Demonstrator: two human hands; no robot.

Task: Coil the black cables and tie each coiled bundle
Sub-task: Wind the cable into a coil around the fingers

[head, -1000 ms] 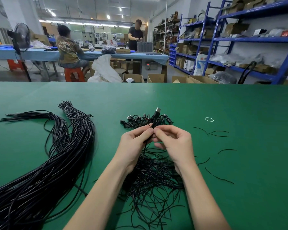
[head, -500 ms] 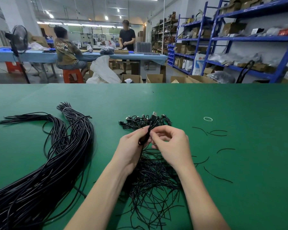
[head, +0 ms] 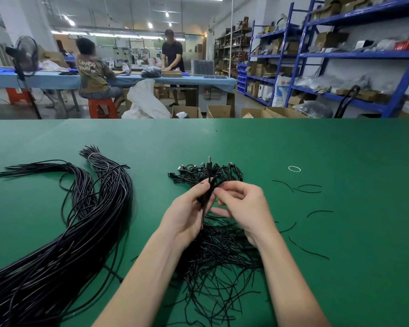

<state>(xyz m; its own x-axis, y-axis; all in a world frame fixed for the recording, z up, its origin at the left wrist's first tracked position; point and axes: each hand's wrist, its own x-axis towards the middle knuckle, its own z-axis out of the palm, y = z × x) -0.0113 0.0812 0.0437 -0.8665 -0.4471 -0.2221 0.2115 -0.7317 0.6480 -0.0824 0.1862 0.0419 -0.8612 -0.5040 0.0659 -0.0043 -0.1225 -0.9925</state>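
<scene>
Lowered since earlier, the left hand (head: 187, 215) grips the coiled cable (head: 209, 185); right hand (head: 243, 208) pinches it; no legible writing.

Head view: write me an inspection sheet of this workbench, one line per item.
Surface: green mat covers the bench.
Job's things: coiled cable with a USB plug held upright above the pile of twist ties; finished coils heaped just beyond the hands.
Clutter: loose ties scattered at right; a white rubber band lies apart.
Grippers: left hand grips the coil; right hand pinches at it with its fingertips.
Cables: long uncoiled cable bundle sweeps along the left, one end banded.
Surroundings: blue shelving at right; two people at a far table; a standing fan.
</scene>
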